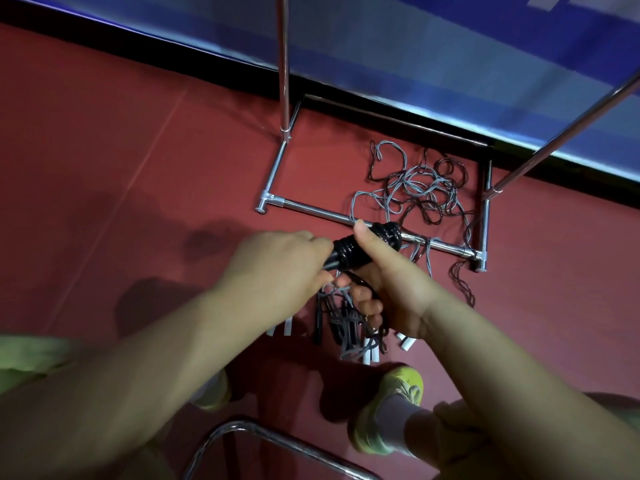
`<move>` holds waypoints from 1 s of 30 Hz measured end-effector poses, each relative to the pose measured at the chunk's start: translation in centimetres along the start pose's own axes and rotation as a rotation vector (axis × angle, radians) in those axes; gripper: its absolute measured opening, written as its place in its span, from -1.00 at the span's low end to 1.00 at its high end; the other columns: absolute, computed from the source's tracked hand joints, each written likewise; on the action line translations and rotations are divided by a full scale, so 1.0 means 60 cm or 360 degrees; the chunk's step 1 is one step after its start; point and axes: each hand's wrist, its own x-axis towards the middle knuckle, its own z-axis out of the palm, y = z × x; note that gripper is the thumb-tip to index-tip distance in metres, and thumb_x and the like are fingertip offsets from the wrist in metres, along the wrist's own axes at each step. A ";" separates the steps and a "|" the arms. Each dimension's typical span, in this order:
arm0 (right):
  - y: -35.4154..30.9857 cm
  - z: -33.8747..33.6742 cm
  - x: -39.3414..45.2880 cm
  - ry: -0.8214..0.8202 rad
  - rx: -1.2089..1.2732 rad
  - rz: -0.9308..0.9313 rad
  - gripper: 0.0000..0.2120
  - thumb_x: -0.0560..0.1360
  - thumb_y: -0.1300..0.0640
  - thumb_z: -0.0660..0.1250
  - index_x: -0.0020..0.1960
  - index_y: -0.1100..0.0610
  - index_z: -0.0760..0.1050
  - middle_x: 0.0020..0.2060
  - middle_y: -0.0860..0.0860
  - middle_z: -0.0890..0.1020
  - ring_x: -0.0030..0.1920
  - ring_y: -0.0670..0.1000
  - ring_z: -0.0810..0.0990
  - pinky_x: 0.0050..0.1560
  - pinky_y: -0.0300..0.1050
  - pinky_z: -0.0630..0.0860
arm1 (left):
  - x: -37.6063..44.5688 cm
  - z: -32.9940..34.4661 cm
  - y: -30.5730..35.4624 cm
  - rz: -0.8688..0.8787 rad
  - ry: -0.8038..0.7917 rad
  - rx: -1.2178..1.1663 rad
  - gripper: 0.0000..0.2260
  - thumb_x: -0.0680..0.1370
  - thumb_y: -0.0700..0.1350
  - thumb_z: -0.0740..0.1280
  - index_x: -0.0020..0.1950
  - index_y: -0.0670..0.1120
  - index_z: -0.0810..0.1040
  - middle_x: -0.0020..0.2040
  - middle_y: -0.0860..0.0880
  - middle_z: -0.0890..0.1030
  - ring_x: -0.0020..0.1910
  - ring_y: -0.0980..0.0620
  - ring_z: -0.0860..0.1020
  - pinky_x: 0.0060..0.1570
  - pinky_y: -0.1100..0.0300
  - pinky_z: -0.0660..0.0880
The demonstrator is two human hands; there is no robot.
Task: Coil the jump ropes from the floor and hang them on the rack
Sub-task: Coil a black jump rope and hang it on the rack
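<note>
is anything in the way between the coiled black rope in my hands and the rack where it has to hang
Nothing visible blocks it. Both the left hand and right hand grip the black coiled rope above the rack's lower bar. The upper rails look bare, but their full length is out of frame.
</note>
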 end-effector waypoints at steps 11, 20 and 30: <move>-0.003 -0.009 -0.010 0.0104 0.0181 -0.0499 -0.69 0.43 -0.15 0.11 -0.26 0.05 0.47 -0.53 -0.06 0.30 -0.51 -0.05 0.15 -0.43 -0.10 0.08 | 0.000 -0.004 0.013 -0.0407 -0.0581 -0.2057 -0.66 0.36 0.20 0.39 -0.11 -0.05 0.50 -0.32 0.04 0.61 -0.34 0.08 0.57 -0.17 0.19 0.53; -0.005 -0.018 -0.021 0.0082 -0.0427 -0.0541 -0.57 0.59 -0.16 0.11 -0.13 0.18 0.49 -0.31 0.03 0.55 -0.34 -0.08 0.50 -0.24 -0.21 0.45 | 0.013 0.008 -0.007 -0.0493 -0.0515 -0.1863 -0.93 0.53 -0.18 0.36 -0.15 -0.10 0.54 -0.33 0.03 0.61 -0.26 0.02 0.57 -0.06 0.05 0.56; -0.004 -0.017 -0.022 0.0219 -0.0667 -0.0310 -0.52 0.59 -0.18 0.09 -0.22 0.17 0.50 -0.45 0.03 0.56 -0.42 -0.01 0.50 -0.25 -0.14 0.49 | 0.010 0.005 -0.011 -0.0430 -0.0267 -0.0771 -0.70 0.46 0.16 0.37 -0.23 -0.06 0.47 -0.29 -0.03 0.58 -0.34 0.01 0.49 -0.37 0.13 0.31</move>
